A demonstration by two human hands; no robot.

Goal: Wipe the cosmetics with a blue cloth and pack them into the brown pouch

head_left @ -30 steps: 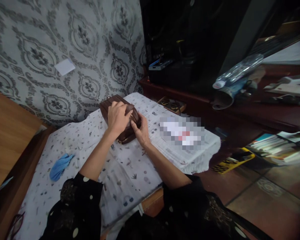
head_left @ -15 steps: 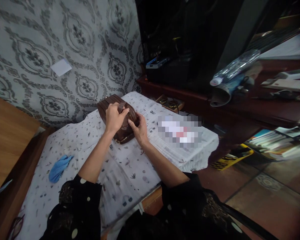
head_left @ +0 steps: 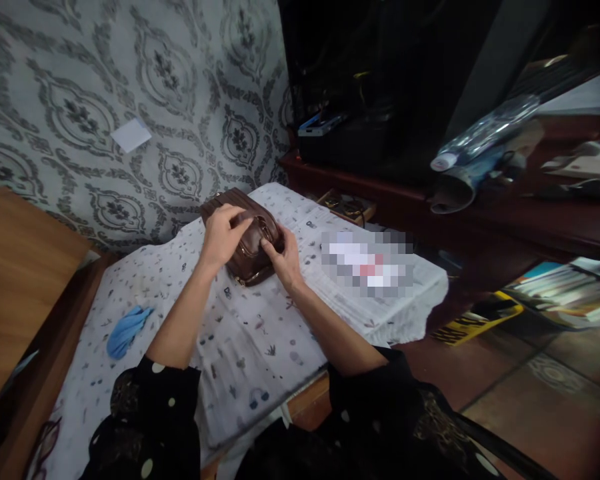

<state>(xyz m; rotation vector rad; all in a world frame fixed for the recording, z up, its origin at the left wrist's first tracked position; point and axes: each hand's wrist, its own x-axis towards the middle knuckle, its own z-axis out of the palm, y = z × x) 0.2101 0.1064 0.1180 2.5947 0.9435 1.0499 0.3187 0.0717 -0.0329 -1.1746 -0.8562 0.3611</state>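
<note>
A brown leather handbag (head_left: 254, 270) with gold-coloured zips and rings lies on a white printed cloth (head_left: 253, 340). My left hand (head_left: 223, 235) bends over the upper part of the bag, its fingers and thumb closed on the leather near the front pocket; the fingertips are partly hidden. At the bag's right side, my right hand (head_left: 286, 257) grips the edge, thumb pressed on the front by the pocket zip and fingers behind.
A blue cloth (head_left: 127, 331) lies at left and dark-framed glasses (head_left: 47, 437) at lower left. Right of the bag is a blurred-out item (head_left: 367, 263). Beyond stand a small wooden tray (head_left: 347, 205) and a dark red cabinet (head_left: 400, 193) bearing a plastic bottle (head_left: 485, 133).
A brown flap or strap that stood up by my left fingers no longer shows, and the front pocket is more exposed. My left hand has shifted slightly; my right hand still grips the bag's side.
</note>
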